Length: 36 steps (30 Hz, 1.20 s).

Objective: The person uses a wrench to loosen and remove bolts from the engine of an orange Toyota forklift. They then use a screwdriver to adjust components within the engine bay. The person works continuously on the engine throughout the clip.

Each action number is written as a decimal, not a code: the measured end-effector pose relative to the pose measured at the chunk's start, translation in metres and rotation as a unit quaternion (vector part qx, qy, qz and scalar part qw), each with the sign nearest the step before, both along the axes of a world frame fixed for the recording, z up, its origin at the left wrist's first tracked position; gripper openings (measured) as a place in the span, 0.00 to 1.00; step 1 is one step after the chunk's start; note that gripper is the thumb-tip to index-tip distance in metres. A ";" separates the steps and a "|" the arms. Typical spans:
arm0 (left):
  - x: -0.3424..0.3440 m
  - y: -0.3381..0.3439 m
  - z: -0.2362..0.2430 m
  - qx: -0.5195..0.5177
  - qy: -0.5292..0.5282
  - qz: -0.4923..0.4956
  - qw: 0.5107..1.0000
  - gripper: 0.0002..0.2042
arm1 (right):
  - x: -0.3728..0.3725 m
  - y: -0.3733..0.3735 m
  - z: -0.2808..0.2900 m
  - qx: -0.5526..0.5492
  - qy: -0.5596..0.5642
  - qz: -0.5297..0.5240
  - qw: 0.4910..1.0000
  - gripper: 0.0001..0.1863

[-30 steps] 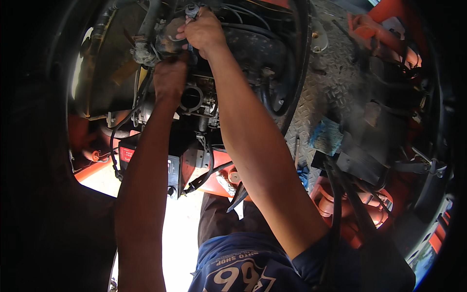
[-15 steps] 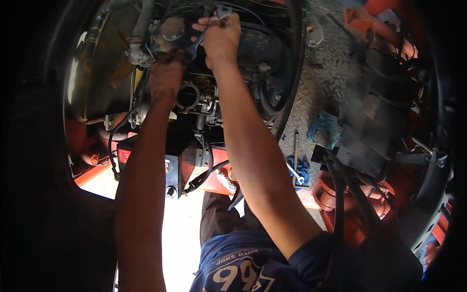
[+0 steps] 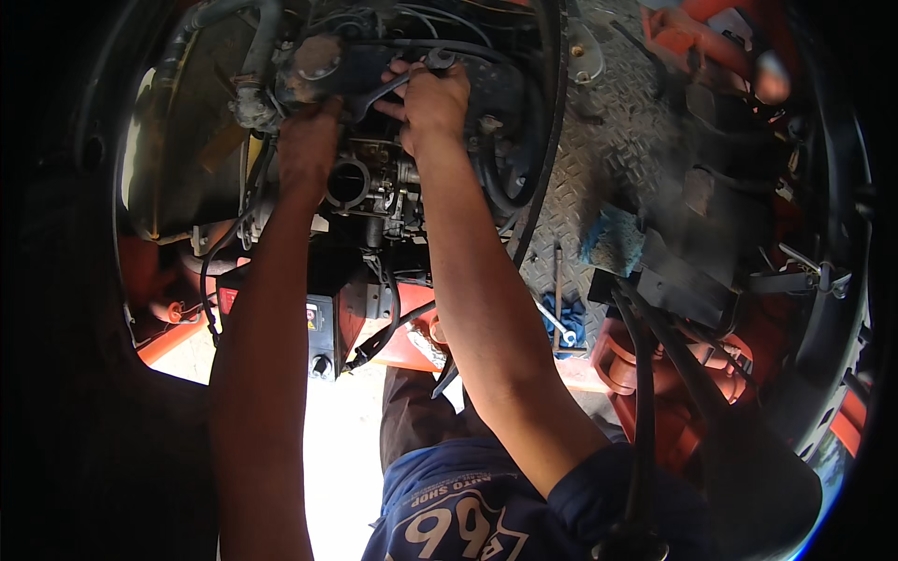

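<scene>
In my right hand (image 3: 438, 107) is a metal wrench (image 3: 382, 92), held slantwise over the engine, its ring end showing beyond my knuckles. Some fingers of that hand stick out to the left, beside the wrench's shaft. My left hand (image 3: 309, 150) rests by the wrench's lower end, fingers curled in shadow; what they grip is hidden. Just below, between my forearms, lies the round open mouth of a throttle body (image 3: 349, 184). A rusty round cap (image 3: 318, 58) sits on the engine beyond my left hand, next to a hose fitting (image 3: 254, 105).
A black battery (image 3: 323, 332) stands below my left forearm. On the right, a diamond-plate metal floor (image 3: 599, 140) carries a blue cloth-like pad (image 3: 613, 241) and another wrench (image 3: 558, 323) over a blue rag. A dark curved frame edge (image 3: 547, 159) and black levers (image 3: 645, 383) border the space.
The wrench's ring end has swung toward me and to the right, along with my right hand. My left hand stays at the lower end. The whole view has shifted slightly.
</scene>
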<state>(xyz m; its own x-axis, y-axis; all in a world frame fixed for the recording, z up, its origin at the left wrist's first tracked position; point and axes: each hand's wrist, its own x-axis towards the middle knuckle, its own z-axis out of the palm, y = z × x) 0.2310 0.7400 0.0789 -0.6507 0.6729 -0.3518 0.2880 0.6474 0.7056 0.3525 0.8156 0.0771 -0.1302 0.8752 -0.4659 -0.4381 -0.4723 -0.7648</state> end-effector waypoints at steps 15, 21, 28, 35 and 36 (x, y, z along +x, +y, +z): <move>0.004 -0.001 0.009 0.020 -0.035 0.000 0.999 0.25 | 0.001 0.001 -0.004 0.006 -0.009 -0.003 1.000 0.05; 0.004 -0.002 0.000 0.040 -0.004 0.009 0.999 0.23 | -0.042 0.034 -0.035 0.142 -0.121 0.056 0.981 0.06; 0.000 -0.001 -0.001 -0.015 0.148 -0.130 0.980 0.15 | -0.078 0.052 -0.015 0.182 -0.136 0.262 0.938 0.09; 0.009 -0.001 0.010 0.033 0.070 -0.063 0.995 0.19 | -0.062 0.041 0.007 0.130 -0.090 0.144 0.977 0.05; 0.009 -0.001 0.011 0.027 0.036 -0.035 0.998 0.20 | -0.061 0.039 0.005 0.137 -0.075 0.114 0.981 0.03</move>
